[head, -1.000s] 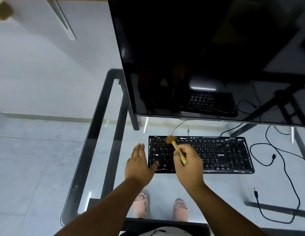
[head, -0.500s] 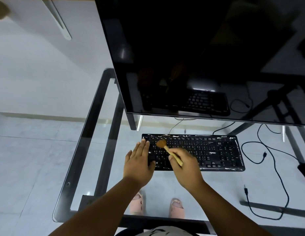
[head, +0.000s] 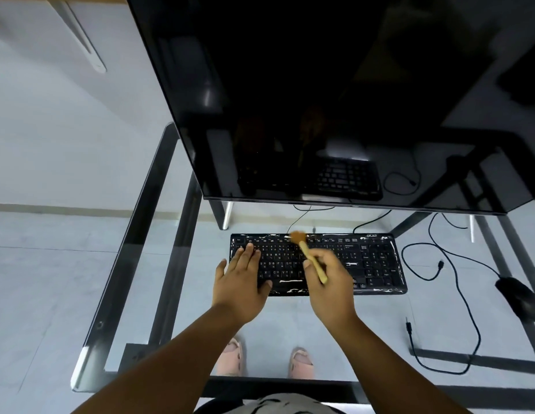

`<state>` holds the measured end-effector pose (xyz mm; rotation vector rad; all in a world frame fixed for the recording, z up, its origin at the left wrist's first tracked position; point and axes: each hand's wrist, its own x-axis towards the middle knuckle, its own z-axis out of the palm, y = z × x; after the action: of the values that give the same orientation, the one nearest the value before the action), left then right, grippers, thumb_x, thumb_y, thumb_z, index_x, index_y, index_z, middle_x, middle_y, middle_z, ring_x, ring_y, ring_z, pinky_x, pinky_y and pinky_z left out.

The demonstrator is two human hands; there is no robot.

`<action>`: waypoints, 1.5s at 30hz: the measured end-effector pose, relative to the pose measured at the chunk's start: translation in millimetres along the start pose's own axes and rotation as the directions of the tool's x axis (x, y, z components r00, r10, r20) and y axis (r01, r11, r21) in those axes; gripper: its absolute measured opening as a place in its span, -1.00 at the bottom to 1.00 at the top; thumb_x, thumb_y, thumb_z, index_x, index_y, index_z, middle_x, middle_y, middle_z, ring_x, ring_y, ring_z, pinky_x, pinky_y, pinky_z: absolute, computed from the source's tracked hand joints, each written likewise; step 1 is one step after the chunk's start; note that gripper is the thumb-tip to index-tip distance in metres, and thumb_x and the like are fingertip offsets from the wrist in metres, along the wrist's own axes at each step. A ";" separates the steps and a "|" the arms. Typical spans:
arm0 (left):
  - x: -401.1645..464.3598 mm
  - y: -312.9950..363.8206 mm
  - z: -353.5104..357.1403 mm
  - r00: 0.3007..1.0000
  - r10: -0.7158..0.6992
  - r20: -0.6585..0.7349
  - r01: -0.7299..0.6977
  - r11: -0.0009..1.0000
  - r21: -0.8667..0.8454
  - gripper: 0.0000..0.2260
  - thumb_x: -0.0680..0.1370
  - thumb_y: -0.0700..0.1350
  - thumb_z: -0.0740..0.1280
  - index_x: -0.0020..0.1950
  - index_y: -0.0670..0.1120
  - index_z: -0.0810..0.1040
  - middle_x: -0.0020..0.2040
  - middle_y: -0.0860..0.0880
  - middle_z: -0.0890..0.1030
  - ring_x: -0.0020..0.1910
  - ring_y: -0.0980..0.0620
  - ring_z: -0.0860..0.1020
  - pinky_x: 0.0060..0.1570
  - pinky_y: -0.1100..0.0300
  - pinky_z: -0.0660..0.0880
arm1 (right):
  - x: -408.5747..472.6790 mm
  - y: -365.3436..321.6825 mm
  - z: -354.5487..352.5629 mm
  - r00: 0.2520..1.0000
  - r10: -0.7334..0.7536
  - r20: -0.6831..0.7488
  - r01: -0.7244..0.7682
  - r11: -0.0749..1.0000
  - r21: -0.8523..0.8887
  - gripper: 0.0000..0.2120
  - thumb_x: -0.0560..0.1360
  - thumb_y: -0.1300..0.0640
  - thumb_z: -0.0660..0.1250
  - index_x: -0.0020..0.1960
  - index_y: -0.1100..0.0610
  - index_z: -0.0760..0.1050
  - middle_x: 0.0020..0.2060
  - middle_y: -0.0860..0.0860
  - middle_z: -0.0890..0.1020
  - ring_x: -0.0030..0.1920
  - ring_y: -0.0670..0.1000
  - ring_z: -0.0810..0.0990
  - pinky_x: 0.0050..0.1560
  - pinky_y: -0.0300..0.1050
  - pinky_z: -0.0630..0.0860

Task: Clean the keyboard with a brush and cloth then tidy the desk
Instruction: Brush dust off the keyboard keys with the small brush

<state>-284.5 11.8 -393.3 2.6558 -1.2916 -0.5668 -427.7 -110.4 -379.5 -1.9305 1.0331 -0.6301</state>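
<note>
A black keyboard with white smears along its edges lies on the glass desk below the monitor. My left hand rests flat on the keyboard's left end, fingers straight over the keys. My right hand grips a small brush by its pale wooden handle. Its orange-brown bristles touch the top key row near the keyboard's middle. No cloth is in view.
A large dark monitor overhangs the back of the desk. A black mouse sits at the right, with black cables looping between it and the keyboard. Feet in pink slippers show through the glass.
The brush head has moved right along the top key row. My left hand has slid further onto the keyboard's left end. The mouse has come into view at the right.
</note>
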 end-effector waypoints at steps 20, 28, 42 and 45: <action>5.9 36.4 12.3 0.998 0.063 0.010 -0.062 0.998 -0.009 -0.33 0.56 0.27 0.08 0.58 0.04 -0.06 0.59 0.10 -0.10 0.56 0.09 -0.13 0.49 -0.01 -0.06 | 5.6 29.0 -42.0 0.992 0.110 -0.059 -0.109 0.994 0.020 -0.84 0.55 0.13 0.33 0.12 0.01 0.54 -0.22 -0.11 0.64 -0.28 -0.12 0.56 -0.29 -0.22 0.45; 6.3 55.3 13.4 0.998 -0.045 -0.045 0.045 0.999 -0.001 -0.34 0.56 0.23 0.12 0.57 -0.01 0.02 0.59 0.04 0.00 0.56 -0.03 -0.04 0.48 -0.05 -0.02 | 16.3 40.1 -59.5 0.972 0.156 -0.176 -0.165 0.986 -0.039 -0.83 0.56 0.09 0.31 0.14 0.02 0.52 -0.20 -0.08 0.64 -0.24 -0.03 0.58 -0.27 -0.17 0.45; 17.0 106.5 29.0 0.994 0.105 -0.016 -0.105 0.994 -0.004 -0.32 0.58 0.23 0.06 0.58 0.01 -0.14 0.59 0.08 -0.15 0.55 0.09 -0.17 0.52 0.01 -0.08 | 9.2 60.0 -89.4 0.994 0.106 0.019 -0.102 0.987 -0.125 -0.87 0.54 0.09 0.31 0.06 -0.07 0.52 -0.31 -0.12 0.61 -0.34 -0.08 0.54 -0.33 -0.10 0.49; 18.0 113.0 32.0 0.994 0.105 -0.008 -0.105 0.994 -0.031 -0.32 0.59 0.22 0.07 0.58 0.00 -0.15 0.59 0.08 -0.16 0.55 0.09 -0.17 0.50 0.05 -0.11 | 11.8 66.2 -98.8 0.972 0.182 -0.152 -0.197 0.976 -0.096 -0.91 0.53 0.09 0.31 0.03 -0.06 0.48 -0.29 -0.12 0.60 -0.28 0.00 0.56 -0.26 -0.05 0.51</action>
<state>-369.3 -71.4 -396.1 2.5446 -1.3984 -0.5586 -521.8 -184.1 -383.5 -1.8730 1.3504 -0.6194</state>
